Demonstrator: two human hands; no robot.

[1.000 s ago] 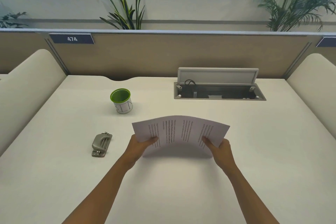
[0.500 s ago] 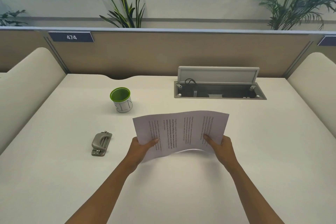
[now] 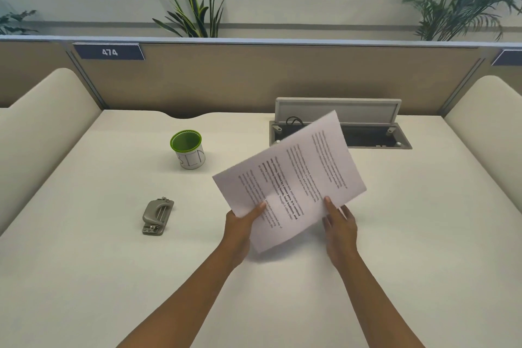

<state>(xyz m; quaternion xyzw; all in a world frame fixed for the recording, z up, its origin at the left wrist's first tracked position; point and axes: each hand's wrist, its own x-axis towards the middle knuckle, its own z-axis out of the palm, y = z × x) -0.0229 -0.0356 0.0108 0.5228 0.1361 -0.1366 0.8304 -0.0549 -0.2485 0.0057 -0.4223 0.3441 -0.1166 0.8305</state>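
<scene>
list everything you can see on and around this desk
printed paper: one sheet or thin stack, white, held above desk middle
hole punch: 1, grey, desk left
cup: 1, white with green rim, desk rear left
cable box: 1, grey, lid open, desk rear right
desk: 1, cream, under everything
474 plate: 1, dark blue, partition left
plants: 3, green, behind partition
left hand: 1, grips paper's left edge
right hand: 1, grips paper's right edge
</scene>
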